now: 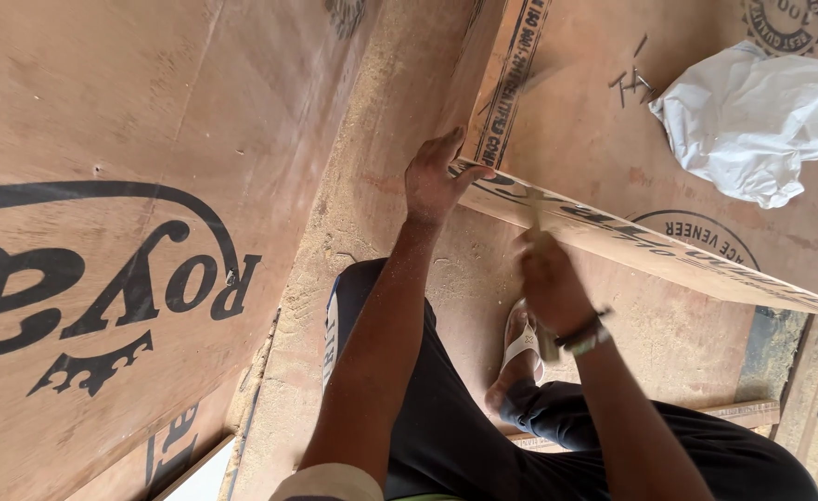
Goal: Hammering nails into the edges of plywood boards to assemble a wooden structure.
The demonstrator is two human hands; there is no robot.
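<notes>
1. The big sheet (103,186) of plywood on the left leans close to the work. I'd stay off it so an elbow doesn't knock it.
2. The strip (669,250) is the piece being worked. It's a long, narrow plywood board standing on edge, running from the left hand out to the right, over the sawdusty floor (372,232). My guess is it flexes, so brace it near the strike point, not far down its length.
3. The white bag (761,121) sits well apart on the far board and isn't in the way.
4. The left hand (435,181) has its fingers (446,144) curled over the strip's end and the thumb pressed on the top edge. It's a solid grip, but I'd slide the thumb back from where the blows land.
5. The right hand (548,278) is closed round a tool (537,218) just above the strip's edge. It's too blurred to say for sure, but it looks like a hammer. Short, square taps seem better than big swings here.
6. A sandalled foot (520,353) sits right under that hand, so watch for a miss.
7. Spare nails (633,85) lie loose beside the bag.
</notes>
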